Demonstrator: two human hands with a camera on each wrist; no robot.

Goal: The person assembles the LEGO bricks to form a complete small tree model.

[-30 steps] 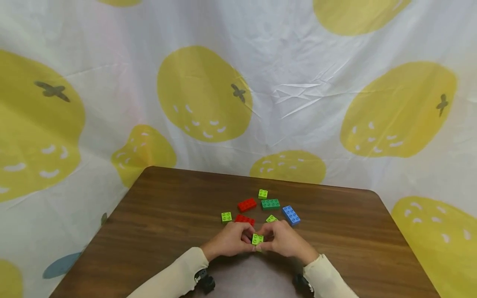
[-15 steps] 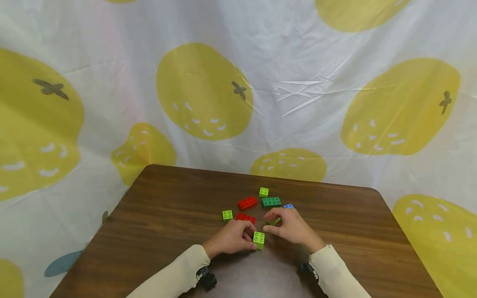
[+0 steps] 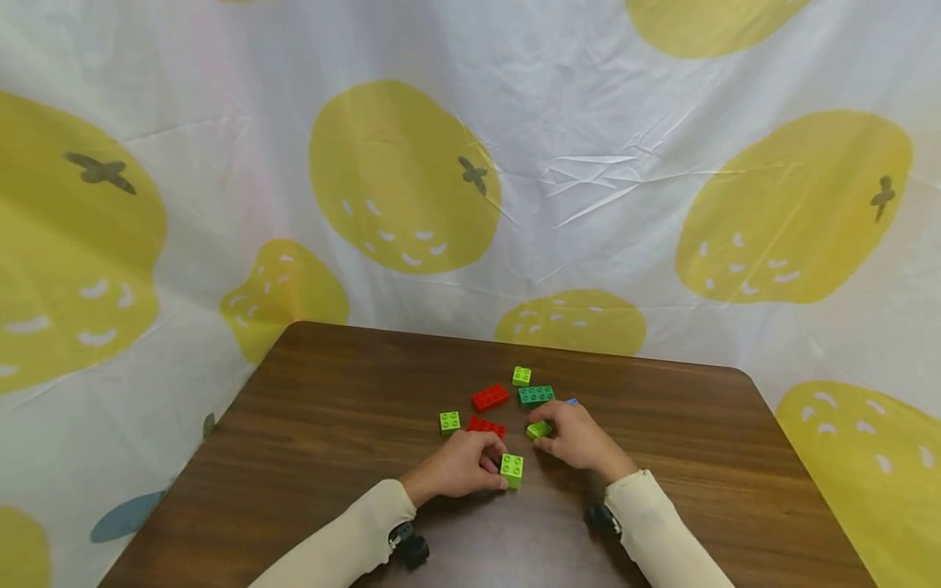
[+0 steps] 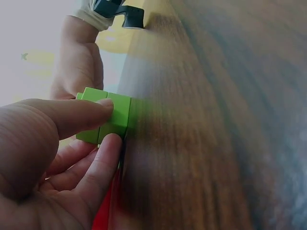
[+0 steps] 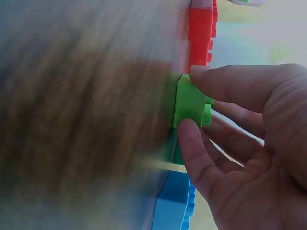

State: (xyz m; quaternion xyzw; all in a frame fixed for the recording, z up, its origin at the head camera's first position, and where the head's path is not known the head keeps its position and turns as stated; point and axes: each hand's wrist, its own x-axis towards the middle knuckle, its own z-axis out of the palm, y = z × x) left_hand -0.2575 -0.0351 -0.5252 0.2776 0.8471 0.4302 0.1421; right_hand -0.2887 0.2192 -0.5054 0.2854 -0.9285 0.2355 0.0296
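My left hand (image 3: 465,465) pinches a stack of two lime green toy bricks (image 3: 511,471) between thumb and fingers, close to the table surface. The left wrist view shows the seam between the stacked bricks (image 4: 116,115). Farther forward and to the right, my right hand (image 3: 577,437) has its thumb and fingers on either side of another lime green brick (image 3: 539,429). In the right wrist view that brick (image 5: 188,103) sits low at the tabletop, its studs turned toward the palm.
Two red bricks (image 3: 490,398) lie left of my right hand. A lime brick (image 3: 450,421) is at the left, another lime brick (image 3: 522,376) at the back. The dark green brick (image 3: 537,395) and a blue brick (image 5: 172,199) are beyond my right hand, which mostly covers the blue one.
My right hand has let go of the lime stack, moved forward and right, and taken hold of the separate lime brick. My left hand keeps holding the stack in place.
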